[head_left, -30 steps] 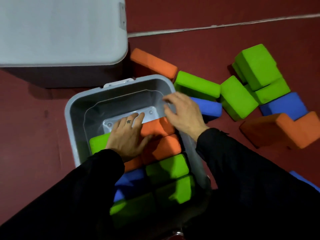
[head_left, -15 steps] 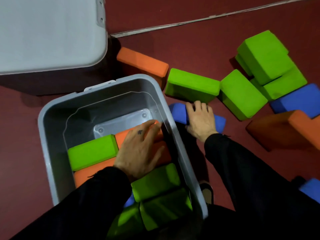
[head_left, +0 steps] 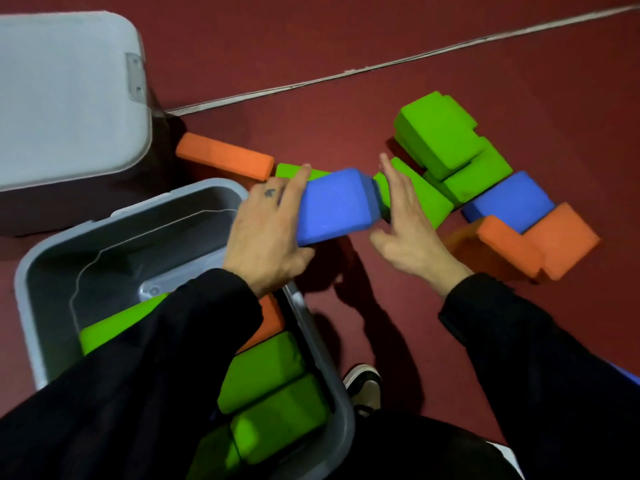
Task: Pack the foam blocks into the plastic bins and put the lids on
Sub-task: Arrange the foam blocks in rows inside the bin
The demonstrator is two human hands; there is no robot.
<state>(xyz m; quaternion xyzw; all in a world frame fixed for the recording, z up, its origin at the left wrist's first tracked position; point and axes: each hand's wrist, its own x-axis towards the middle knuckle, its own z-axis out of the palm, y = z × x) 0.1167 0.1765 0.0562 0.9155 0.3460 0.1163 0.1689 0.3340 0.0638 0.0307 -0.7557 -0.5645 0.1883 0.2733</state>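
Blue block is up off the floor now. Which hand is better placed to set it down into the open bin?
Left, probably. The left hand already has its grip on the blue block and hangs over the open bin's right rim. The right hand is open beside the block's far end, out over the floor.

The floor (head_left: 346,64) is dark red (a bit worn), and a thin pale line (head_left: 398,65) crosses it diagonally.
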